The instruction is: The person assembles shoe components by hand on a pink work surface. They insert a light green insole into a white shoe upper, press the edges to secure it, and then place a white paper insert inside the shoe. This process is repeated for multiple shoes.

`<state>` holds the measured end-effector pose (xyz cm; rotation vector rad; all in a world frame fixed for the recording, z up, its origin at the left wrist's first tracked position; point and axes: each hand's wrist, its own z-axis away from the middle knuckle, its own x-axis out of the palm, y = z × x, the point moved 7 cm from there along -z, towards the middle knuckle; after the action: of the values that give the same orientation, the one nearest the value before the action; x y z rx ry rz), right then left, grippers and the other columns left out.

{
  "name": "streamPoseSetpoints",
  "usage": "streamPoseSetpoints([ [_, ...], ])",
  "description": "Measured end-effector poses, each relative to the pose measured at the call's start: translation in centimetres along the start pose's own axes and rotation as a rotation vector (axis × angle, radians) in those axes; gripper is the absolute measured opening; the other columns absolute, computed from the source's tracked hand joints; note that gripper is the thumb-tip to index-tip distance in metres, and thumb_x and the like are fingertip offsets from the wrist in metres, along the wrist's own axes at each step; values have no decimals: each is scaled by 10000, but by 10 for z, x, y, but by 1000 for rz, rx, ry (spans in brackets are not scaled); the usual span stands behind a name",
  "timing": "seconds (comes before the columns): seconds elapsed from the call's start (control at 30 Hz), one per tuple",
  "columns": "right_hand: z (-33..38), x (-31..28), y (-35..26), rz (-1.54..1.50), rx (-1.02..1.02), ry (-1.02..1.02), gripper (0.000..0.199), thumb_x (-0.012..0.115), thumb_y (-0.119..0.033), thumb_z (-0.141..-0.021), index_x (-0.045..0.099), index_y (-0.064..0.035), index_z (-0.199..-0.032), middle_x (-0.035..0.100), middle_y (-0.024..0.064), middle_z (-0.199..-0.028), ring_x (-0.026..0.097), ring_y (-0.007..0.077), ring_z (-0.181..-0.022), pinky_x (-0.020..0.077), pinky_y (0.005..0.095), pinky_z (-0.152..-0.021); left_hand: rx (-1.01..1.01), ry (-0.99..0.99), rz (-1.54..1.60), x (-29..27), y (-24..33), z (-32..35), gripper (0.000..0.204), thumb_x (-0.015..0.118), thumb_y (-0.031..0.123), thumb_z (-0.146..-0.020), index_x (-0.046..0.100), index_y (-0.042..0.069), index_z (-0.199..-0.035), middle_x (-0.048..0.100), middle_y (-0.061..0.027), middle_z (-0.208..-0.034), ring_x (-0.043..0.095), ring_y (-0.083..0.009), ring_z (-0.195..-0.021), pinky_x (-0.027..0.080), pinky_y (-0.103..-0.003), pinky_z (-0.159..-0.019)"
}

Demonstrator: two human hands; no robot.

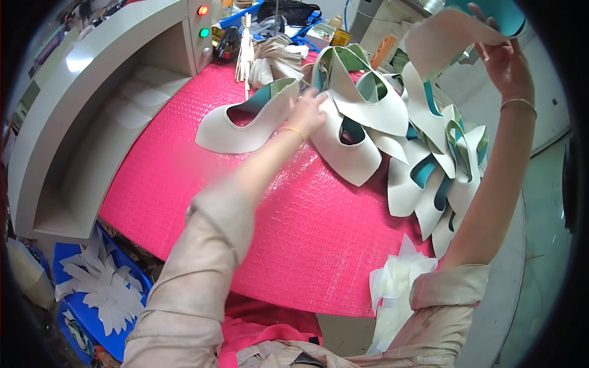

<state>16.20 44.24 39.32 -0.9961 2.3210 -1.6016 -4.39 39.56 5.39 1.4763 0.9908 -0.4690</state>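
Note:
White shoe uppers with teal and pale green lining lie about a pink table mat. My left hand [307,115] reaches to the far middle, its fingers closed at the back end of one white shoe upper [219,130], which rests on the mat with its toe to the left. Raised at the far right, my right hand [508,67] grips another shoe upper [443,44], lifted above the rest, its teal inside showing. Between my hands spreads a heap of overlapping uppers [353,161]. The left fingertips are partly hidden among the pieces.
The pink mat [294,245] covers the curved table. At left stands a pale machine [73,104] with an arched opening and red and green lights. Thin white pieces [402,279] lie at the near right edge; more fill a blue bin [132,264]. Fabric strips [273,64] lie behind.

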Motion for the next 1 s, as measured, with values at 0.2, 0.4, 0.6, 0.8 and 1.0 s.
streamPoseSetpoints([
  [0.2, 108, 35, 105, -35, 301, -120, 364, 434, -363, -928, 498, -35, -1073, 599, 102, -991, 594, 218, -815, 453, 331, -724, 670, 441, 880, -157, 141, 104, 991, 730, 476, -665, 226, -20, -1360, 395, -191, -1291, 436, -305, -1159, 330, -355, -983],
  [0.4, 235, 8, 62, 705, 235, -153, 404, 520, -227, -873, 479, 5, -1202, 567, 96, -1120, 545, 186, -1033, 459, 294, -819, 280, -423, 1212, -148, 152, 166, 456, 694, 156, -761, 518, -67, -1118, 613, -95, -958, 594, -136, -851, 479, -260, -764],
  [0.6, 365, 17, 123, 50, 477, -362, 571, 746, -184, -690, 514, 4, -1177, 596, 59, -1064, 550, 149, -971, 434, 300, -850, 38, -809, 1287, -100, 134, 249, 409, 672, 90, -762, 528, -74, -1109, 628, -112, -964, 618, -141, -819, 505, -255, -743],
  [0.8, 424, -21, 222, 139, 724, -41, 363, 586, -165, -849, 514, -4, -1166, 602, 73, -997, 555, 120, -917, 462, 267, -781, -251, -530, 746, 7, 13, 260, 340, 611, 81, -785, 558, -73, -1083, 621, -85, -947, 585, -117, -814, 477, -249, -705],
  [1.0, 468, -160, 140, 794, 555, 218, 177, 602, -98, -814, 629, 27, -936, 637, 67, -791, 609, 138, -647, 498, 255, -633, 156, 30, -95, -16, -19, 244, 406, 536, 178, -867, 480, 24, -1238, 484, -209, -1135, 498, -318, -1033, 407, -347, -876],
])
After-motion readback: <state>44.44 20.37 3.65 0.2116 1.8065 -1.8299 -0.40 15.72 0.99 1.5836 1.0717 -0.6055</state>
